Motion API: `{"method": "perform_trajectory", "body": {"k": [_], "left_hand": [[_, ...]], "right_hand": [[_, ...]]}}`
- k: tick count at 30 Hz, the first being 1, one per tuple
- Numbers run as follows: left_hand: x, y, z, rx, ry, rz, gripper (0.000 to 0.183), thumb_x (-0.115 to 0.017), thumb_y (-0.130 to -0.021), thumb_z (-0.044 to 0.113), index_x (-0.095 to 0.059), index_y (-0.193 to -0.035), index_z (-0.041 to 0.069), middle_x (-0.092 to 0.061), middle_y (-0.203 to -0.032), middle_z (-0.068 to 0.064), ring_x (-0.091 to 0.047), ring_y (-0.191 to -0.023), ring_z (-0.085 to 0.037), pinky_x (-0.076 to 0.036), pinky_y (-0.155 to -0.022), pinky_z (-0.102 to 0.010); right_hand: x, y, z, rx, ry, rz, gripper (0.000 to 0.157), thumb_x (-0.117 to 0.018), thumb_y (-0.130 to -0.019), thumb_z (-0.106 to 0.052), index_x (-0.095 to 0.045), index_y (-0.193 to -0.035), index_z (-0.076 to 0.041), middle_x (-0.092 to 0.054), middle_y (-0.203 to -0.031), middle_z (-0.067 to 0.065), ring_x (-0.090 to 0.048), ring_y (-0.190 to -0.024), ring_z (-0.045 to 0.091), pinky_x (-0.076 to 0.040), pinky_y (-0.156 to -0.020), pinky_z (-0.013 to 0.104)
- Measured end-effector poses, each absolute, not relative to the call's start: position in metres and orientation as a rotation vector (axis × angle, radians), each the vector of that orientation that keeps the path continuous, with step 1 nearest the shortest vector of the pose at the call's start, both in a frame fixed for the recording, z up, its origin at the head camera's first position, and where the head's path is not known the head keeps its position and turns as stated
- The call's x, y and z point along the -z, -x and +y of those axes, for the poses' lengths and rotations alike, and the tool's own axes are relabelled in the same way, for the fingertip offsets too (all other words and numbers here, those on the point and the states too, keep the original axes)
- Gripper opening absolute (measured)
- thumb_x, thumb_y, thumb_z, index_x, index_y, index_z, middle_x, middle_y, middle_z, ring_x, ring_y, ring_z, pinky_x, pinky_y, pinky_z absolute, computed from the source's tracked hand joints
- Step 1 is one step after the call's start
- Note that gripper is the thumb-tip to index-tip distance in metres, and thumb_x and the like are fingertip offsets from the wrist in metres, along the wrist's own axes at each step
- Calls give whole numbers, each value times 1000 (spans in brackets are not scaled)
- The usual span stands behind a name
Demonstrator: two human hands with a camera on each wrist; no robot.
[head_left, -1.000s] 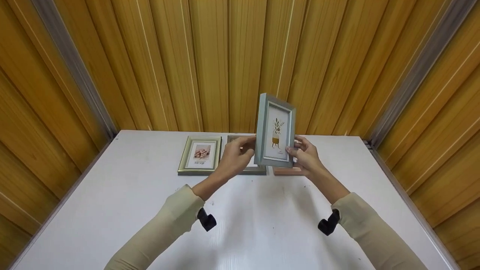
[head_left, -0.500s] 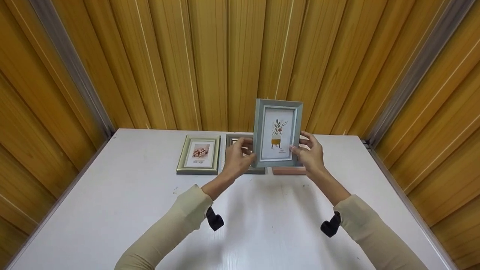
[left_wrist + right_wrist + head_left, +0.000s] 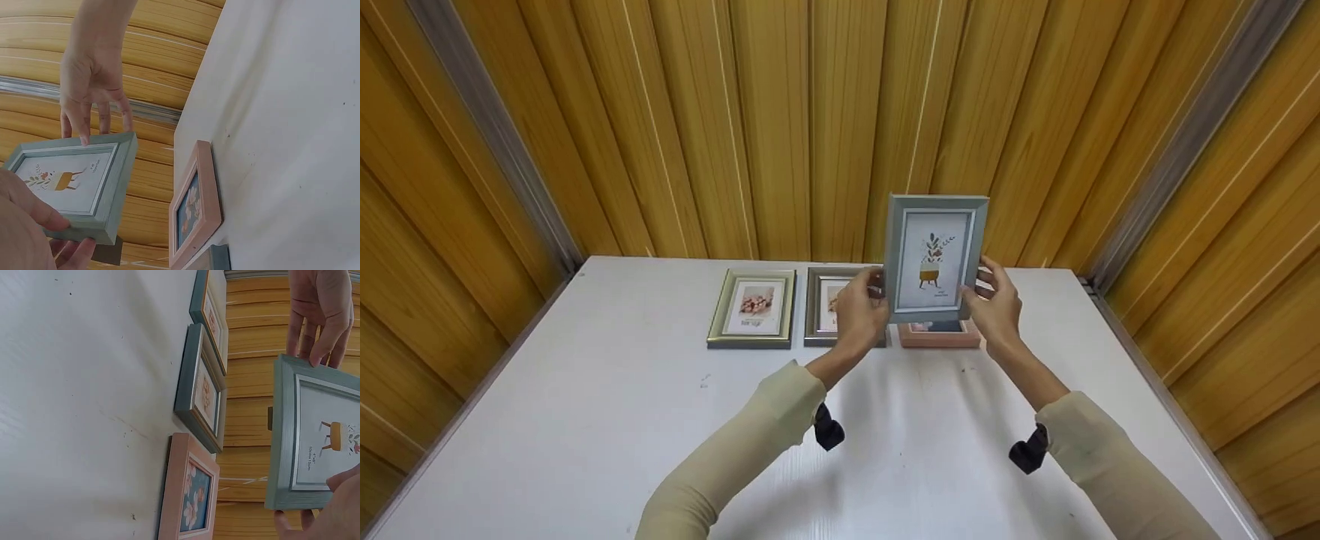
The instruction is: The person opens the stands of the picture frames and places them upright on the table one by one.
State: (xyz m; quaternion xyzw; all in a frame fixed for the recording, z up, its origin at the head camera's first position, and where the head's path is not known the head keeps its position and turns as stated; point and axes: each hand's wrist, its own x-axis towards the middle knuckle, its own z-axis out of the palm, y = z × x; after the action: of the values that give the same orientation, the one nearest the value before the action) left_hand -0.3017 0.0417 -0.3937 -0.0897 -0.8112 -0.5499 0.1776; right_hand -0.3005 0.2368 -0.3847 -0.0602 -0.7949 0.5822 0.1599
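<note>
Both hands hold a grey-green picture frame [image 3: 936,259] upright above the back of the white table, its plant-pot print facing the head camera. My left hand [image 3: 861,311] grips the frame's left edge; in the left wrist view its thumb lies on the border and the fingers curl beneath. At the lower right edge my right hand [image 3: 996,306] pinches it, thumb on the front and fingers behind. A dark piece [image 3: 107,253] juts out behind the frame. Below it, a pink picture frame [image 3: 940,337] lies partly hidden on the table.
A dark grey picture frame [image 3: 844,341], partly behind the left hand, and a gold-green one [image 3: 750,343] lie in a row with the pink one along the back of the white table [image 3: 660,420]. Yellow wood-look panels [image 3: 772,135] rise behind and at both sides.
The held picture frame has turned from an angled pose to face the head camera and shifted right. Both hands moved right with it, the left more, uncovering more of the pink frame.
</note>
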Motion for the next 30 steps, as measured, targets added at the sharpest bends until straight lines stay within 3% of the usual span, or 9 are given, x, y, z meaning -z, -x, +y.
{"method": "perform_trajectory", "body": {"k": [5,9,14,19,23,30], "left_hand": [[391,305,63,1588,258,-2365,55,-63,-88,-7,-58,-142,4,-72,-124,-17,-70,-109,-28,-58,-95,-38],[392,305,84,1711,297,-2442,70,-63,-89,-2,-41,-155,5,-63,-140,-19,-63,-128,-33,-51,-109,-44],[395,311,107,1824,374,-2506,81,-62,-91,1,-24,-162,5,-50,-154,-19,-50,-142,-35,-39,-119,-46],[400,321,129,1935,439,-2560,89,-65,-92,7,-14,-165,12,-38,-164,-14,-38,-151,-32,-29,-125,-47],[410,324,148,2045,473,-2538,93,-68,-90,9,-12,-164,15,-35,-166,-10,-36,-152,-28,-27,-126,-48],[423,327,173,2188,447,-2463,88,-71,-84,2,-28,-159,16,-46,-159,-9,-45,-145,-27,-34,-122,-46]], "right_hand": [[386,300,252,-1663,229,-2314,63,-50,-101,-5,-30,-161,-13,-46,-157,20,-50,-141,39,-44,-115,52],[389,302,269,-1634,283,-2321,65,-48,-101,-7,-28,-162,-15,-43,-159,19,-47,-144,38,-42,-117,51],[393,306,292,-1625,346,-2304,64,-49,-102,-10,-28,-162,-18,-42,-161,16,-45,-146,35,-39,-119,50],[398,313,319,-1734,347,-2251,64,-48,-104,-14,-24,-164,-22,-33,-166,11,-36,-152,30,-35,-123,44],[407,316,343,-1901,355,-2158,65,-47,-106,-14,-20,-165,-25,-25,-170,8,-30,-155,28,-32,-125,42],[418,314,369,-1994,381,-2107,64,-43,-107,-17,-17,-165,-24,-17,-172,12,-23,-157,31,-26,-126,48]]}}
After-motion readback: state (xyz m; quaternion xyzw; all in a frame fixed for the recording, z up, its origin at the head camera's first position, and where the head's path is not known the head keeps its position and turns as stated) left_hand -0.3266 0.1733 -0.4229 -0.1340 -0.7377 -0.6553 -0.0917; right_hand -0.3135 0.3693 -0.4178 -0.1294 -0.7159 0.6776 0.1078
